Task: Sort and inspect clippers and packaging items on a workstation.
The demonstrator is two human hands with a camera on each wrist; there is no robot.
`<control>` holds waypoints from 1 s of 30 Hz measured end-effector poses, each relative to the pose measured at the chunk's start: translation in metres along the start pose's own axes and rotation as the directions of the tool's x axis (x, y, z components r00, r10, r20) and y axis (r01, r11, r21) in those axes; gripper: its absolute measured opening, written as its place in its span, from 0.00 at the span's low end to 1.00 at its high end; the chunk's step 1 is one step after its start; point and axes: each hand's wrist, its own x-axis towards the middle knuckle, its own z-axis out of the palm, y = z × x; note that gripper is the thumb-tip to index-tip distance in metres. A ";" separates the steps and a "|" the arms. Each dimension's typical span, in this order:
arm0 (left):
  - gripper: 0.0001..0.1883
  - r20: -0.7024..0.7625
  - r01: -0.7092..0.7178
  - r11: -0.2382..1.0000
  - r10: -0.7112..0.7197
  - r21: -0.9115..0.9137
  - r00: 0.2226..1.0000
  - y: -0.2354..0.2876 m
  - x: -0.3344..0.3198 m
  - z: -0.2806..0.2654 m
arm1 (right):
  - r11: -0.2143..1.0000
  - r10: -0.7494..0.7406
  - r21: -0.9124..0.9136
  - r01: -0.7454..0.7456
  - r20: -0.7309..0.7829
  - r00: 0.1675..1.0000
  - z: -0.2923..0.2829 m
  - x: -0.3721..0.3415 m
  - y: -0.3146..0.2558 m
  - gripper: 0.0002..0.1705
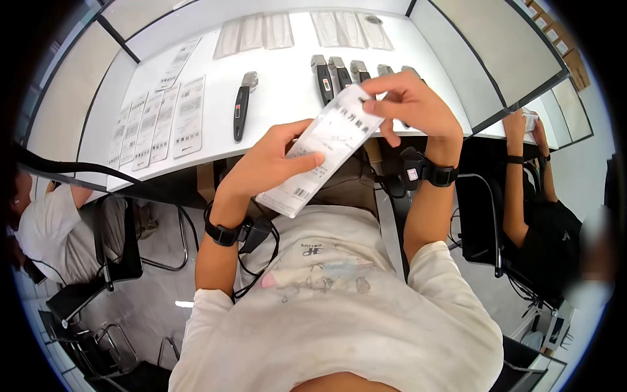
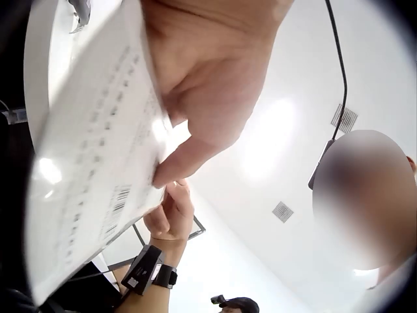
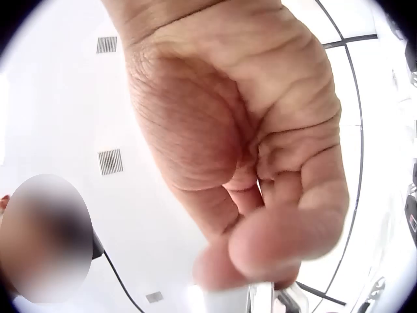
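Note:
A long white printed package (image 1: 336,134) with a barcode near its lower end is tilted over the person's lap, at the table's front edge. My left hand (image 1: 271,160) holds it by its lower left side, thumb lying on the printed face; the left wrist view shows the barcode side of the package (image 2: 104,163) close up. At the upper end, my right hand (image 1: 418,108) pinches the corner between thumb and fingers. In the right wrist view the curled right-hand fingers (image 3: 287,241) hide most of what they hold.
Several black-handled tools with shiny heads (image 1: 324,81) lie in a row behind the right hand. One more such tool (image 1: 241,108) lies left of centre. Printed packages (image 1: 189,117) lie at the left, clear sleeves (image 1: 251,34) at the back. Partitions (image 1: 457,59) bound the white table.

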 end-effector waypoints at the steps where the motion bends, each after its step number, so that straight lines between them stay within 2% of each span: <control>1: 0.27 -0.029 0.005 0.995 -0.008 -0.102 1.000 0.005 -0.001 0.000 | 0.998 -0.022 0.056 0.027 -0.086 0.996 -0.003 -0.002 0.004 0.15; 3: 0.29 -0.044 -0.038 0.991 0.033 -0.125 0.999 0.008 -0.003 -0.007 | 0.980 -0.086 0.157 0.124 -0.226 0.970 -0.015 -0.007 0.014 0.14; 5: 0.29 -0.057 -0.057 0.997 0.054 -0.049 0.997 0.012 -0.007 -0.020 | 0.956 -0.021 0.256 0.143 -0.427 0.904 -0.024 -0.013 0.017 0.14; 6: 0.27 -0.002 0.030 0.970 -0.031 -0.242 1.000 0.019 -0.010 -0.023 | 0.937 0.020 0.306 0.166 -0.522 0.853 -0.028 -0.017 0.017 0.14; 8: 0.25 -0.149 -0.108 0.954 0.068 -0.281 0.987 0.012 -0.009 -0.029 | 0.907 -0.006 0.316 0.279 -0.652 0.759 -0.039 -0.028 0.016 0.10; 10: 0.25 -0.202 -0.149 0.950 0.094 -0.275 0.975 0.016 -0.011 -0.033 | 0.878 -0.086 0.204 0.432 -0.822 0.563 -0.044 -0.038 0.010 0.06; 12: 0.26 -0.227 -0.208 0.916 0.135 -0.342 0.965 0.012 -0.011 -0.041 | 0.703 -0.234 0.121 0.701 -0.892 0.388 -0.058 -0.053 0.012 0.05; 13: 0.24 -0.242 -0.208 0.925 0.134 -0.317 0.961 0.014 -0.011 -0.039 | 0.685 -0.229 -0.017 0.728 -0.954 0.193 -0.054 -0.057 0.002 0.06; 14: 0.24 -0.244 -0.212 0.923 0.136 -0.320 0.960 0.013 -0.011 -0.039 | 0.573 -0.313 -0.128 0.810 -0.947 0.072 -0.062 -0.071 0.002 0.06; 15: 0.23 -0.233 -0.200 0.925 0.127 -0.322 0.964 0.010 -0.010 -0.039 | 0.625 -0.273 -0.260 0.736 -0.956 -0.107 -0.057 -0.082 -0.009 0.06; 16: 0.22 -0.221 -0.187 0.927 0.118 -0.325 0.968 0.009 -0.009 -0.039 | 0.524 -0.264 -0.262 0.810 -0.955 -0.138 -0.059 -0.099 -0.014 0.06; 18: 0.19 -0.239 -0.183 0.925 0.105 -0.333 0.965 0.009 -0.006 -0.033 | 0.582 -0.403 -0.585 0.565 -0.811 -0.424 -0.049 -0.113 -0.022 0.08; 19: 0.18 -0.228 -0.184 0.926 0.111 -0.329 0.967 0.007 -0.005 -0.032 | 0.582 -0.406 -0.583 0.567 -0.812 -0.419 -0.050 -0.123 -0.020 0.08; 21: 0.16 -0.222 -0.178 0.928 0.107 -0.327 0.969 0.005 -0.003 -0.028 | 0.660 -0.398 -0.674 0.332 -0.688 -0.606 -0.064 -0.149 -0.007 0.08; 24: 0.16 -0.209 -0.165 0.924 0.096 -0.345 0.973 0.002 -0.002 -0.027 | 0.707 -0.386 -0.660 0.255 -0.662 -0.642 -0.081 -0.151 0.014 0.08; 26: 0.15 -0.210 -0.174 0.924 0.106 -0.341 0.972 0.001 -0.003 -0.027 | 0.840 -0.286 -0.517 0.165 -0.680 -0.676 -0.113 -0.162 0.057 0.07; 28: 0.14 -0.210 -0.160 0.929 0.092 -0.334 0.973 0.000 -0.004 -0.027 | 0.950 -0.279 -0.310 -0.034 -0.796 -0.537 -0.139 -0.184 0.112 0.09; 30: 0.13 -0.214 -0.146 0.931 0.076 -0.335 0.974 -0.001 -0.004 -0.029 | 0.926 -0.040 -0.201 0.319 -0.893 -0.448 -0.155 -0.184 0.150 0.13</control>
